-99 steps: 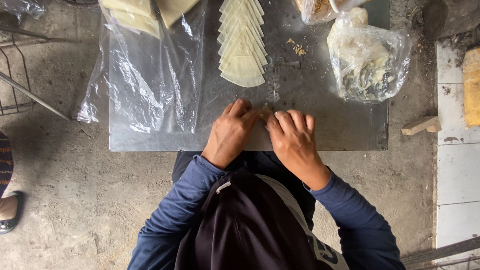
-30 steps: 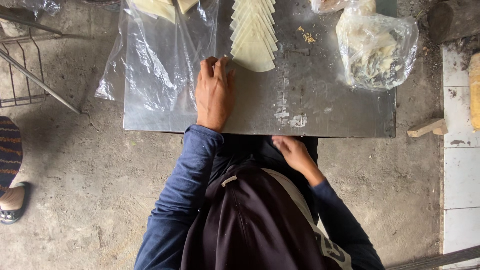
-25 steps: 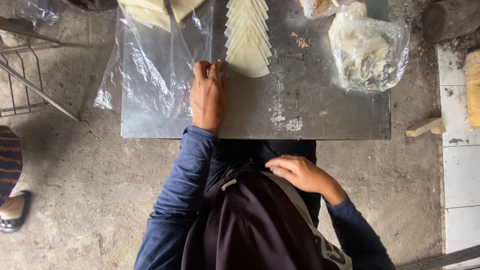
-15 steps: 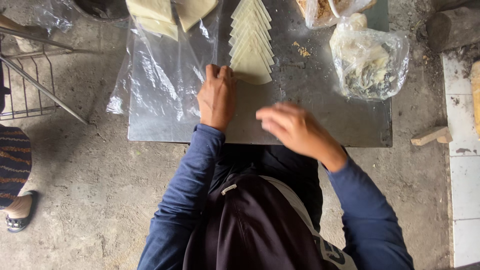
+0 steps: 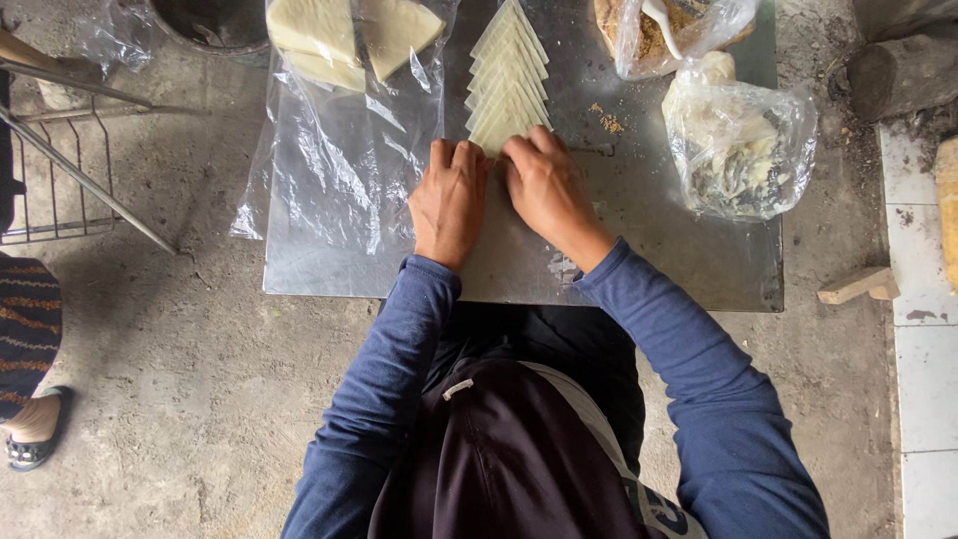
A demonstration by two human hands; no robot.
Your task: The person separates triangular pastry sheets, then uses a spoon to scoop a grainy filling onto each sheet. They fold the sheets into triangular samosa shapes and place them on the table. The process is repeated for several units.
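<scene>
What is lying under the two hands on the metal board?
The left hand and right hand press on the near end of the row of pale pastry sheets on the metal board. The sheet beneath the palms is covered.

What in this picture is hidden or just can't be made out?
Head view:
- Near end of the row of folded wrappers: covered by the left hand and right hand.
- Contents of the tied plastic bag: blurred by crinkled film.
- Bag with spoon and dark pot: cut off by the top edge.

I count two hands, my left [image 5: 449, 200] and right [image 5: 544, 185], three plastic bags [image 5: 743, 150], and one metal tray [image 5: 699, 269].
</scene>
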